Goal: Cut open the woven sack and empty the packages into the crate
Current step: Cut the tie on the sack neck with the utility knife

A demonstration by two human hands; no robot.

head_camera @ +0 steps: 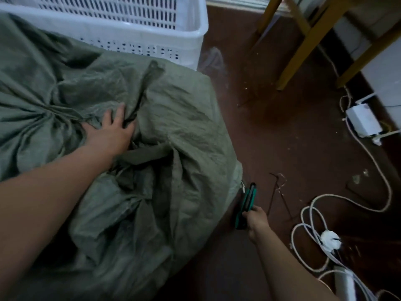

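The sack (173, 131) runs off the left and bottom edges, and its cloth hides whatever it holds. Behind the sack, the crate (138, 33) is cut by the top edge, and the sack's bulk covers its lower wall. On top of the sack, the fingertips of the left hand (108, 131) sink into a fold. At the sack's right corner, the right hand (257, 222) grips a knife (246, 205); its fingers cover the lower handle, and the tip is too blurred to tell whether a blade is out. Right of the sack, wooden legs (303, 40) leave by the top edge and white cables (314, 213) run off the bottom.
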